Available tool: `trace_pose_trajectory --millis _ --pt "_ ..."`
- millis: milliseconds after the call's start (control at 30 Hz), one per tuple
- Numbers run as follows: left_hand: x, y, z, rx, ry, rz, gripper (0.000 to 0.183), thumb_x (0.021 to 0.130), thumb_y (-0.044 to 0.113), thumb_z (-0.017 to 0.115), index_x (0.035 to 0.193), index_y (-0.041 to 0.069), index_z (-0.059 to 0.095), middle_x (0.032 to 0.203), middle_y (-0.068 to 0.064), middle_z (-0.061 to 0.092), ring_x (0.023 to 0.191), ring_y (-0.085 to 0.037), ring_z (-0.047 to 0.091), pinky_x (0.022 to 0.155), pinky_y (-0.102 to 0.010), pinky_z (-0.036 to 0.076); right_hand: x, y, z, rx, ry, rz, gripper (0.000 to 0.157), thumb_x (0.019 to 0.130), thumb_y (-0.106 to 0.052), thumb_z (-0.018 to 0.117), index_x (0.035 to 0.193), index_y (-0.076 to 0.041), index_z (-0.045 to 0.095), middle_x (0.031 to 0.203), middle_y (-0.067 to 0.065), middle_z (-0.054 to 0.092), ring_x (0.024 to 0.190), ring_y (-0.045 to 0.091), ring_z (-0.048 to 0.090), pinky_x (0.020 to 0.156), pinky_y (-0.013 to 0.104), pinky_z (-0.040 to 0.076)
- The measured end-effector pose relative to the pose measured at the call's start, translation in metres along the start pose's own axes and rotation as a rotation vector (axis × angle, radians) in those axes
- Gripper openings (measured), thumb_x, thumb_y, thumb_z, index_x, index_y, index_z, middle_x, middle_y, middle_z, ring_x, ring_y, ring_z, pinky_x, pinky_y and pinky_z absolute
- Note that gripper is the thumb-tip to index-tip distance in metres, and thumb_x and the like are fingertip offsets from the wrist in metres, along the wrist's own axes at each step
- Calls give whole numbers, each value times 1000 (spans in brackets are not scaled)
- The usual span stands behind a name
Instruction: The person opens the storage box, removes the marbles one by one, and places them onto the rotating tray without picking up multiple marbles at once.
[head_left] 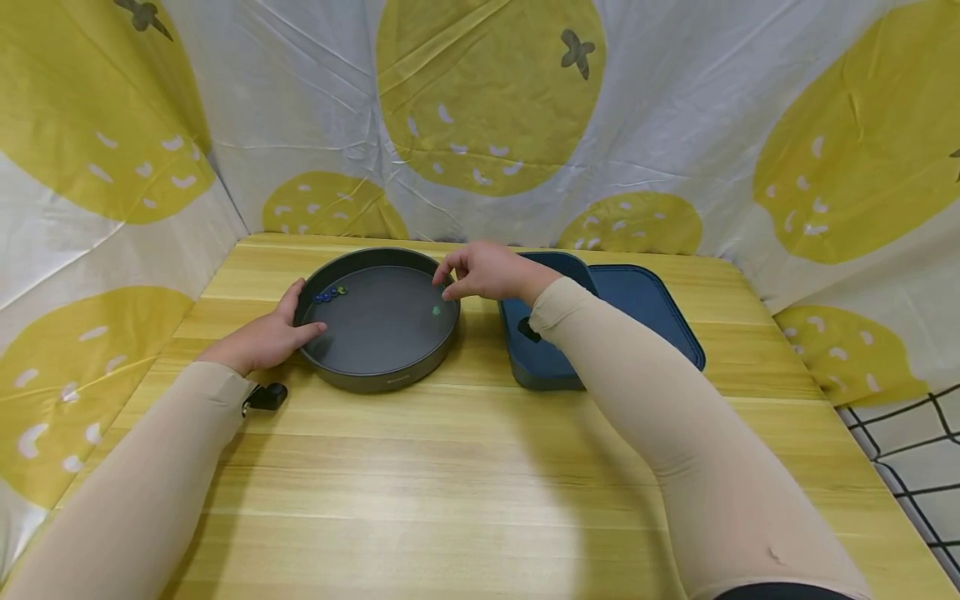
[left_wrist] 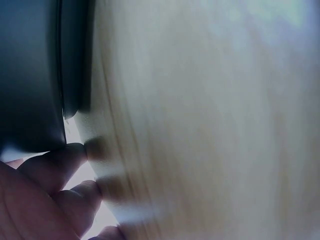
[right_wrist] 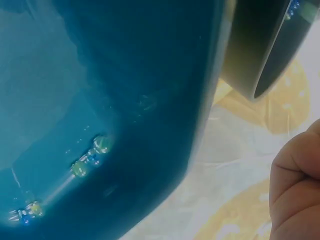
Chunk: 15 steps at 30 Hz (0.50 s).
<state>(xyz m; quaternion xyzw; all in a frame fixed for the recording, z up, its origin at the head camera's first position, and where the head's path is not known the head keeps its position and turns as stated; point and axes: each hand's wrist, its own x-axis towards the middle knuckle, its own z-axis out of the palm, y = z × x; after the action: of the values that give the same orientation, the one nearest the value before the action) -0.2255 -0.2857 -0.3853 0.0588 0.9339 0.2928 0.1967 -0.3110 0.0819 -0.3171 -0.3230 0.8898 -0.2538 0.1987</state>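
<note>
- Round pan point(head_left: 371, 329): towards the bench's point(head_left: 420, 492) back-left corner.
- My left hand point(head_left: 272, 337): spread against its left rim.
- My right hand point(head_left: 486, 272): thumb and forefinger parted, nothing visibly held.
- Green marble point(head_left: 437, 311): by pan's right wall; a hard drop could bounce it out.

A wooden table point(head_left: 420, 492) with light and darker stripes can be seen. Behind it and at its sides a white cloth point(head_left: 300, 92) is hung, printed with big yellow shapes point(head_left: 487, 75). At the lower right, a black wire grid point(head_left: 910, 496) is partly shown.
</note>
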Motion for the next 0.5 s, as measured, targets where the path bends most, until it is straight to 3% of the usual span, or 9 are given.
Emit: trace_pose_trajectory --millis 167,333,500 --pt "0 0 0 -8 -1 0 102 110 50 48 163 8 -28 170 -37 -4 151 -63 22 122 -71 22 -8 11 -2 26 22 24 31 101 -25 73 131 -17 74 78 5 60 68 19 48 71 35 43" --pt "0 0 0 -5 -3 0 102 110 51 47 163 8 -28 170 -37 -5 151 -63 22 122 -71 23 -19 38 -7 59 61 95 32 102 -27 72 132 -17 73 82 6 61 72 21 49 73 37 44" --pt "-1 1 0 -12 -6 3 102 110 50 47 163 8 -29 171 -37 -6 152 -63 21 122 -71 22 -28 70 -10 22 92 170 33 101 -28 73 132 -16 73 92 7 68 79 24 53 79 39 47"
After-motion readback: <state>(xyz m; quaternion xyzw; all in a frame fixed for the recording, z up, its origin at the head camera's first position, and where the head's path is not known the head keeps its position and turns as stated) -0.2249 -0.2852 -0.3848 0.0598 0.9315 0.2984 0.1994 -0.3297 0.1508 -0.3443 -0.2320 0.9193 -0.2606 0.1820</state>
